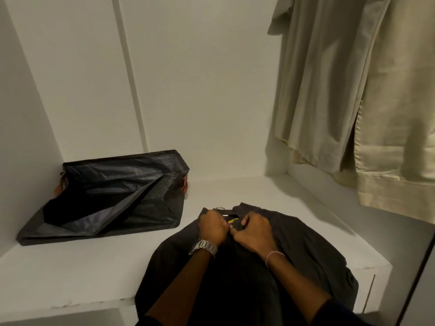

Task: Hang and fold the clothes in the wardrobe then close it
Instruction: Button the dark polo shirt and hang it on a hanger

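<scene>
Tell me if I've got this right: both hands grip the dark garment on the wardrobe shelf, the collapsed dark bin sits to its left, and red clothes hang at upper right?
Not quite. The head view shows the hanging clothes are cream, not red. The rest holds: left hand, right hand, dark garment, bin.

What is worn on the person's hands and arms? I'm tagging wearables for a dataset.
The left hand has a silver metal link-bracelet watch on its wrist. The right hand has a thin pink-and-white thread band on its wrist. Both forearms are bare; dark sleeve edges show at the frame bottom.
</scene>
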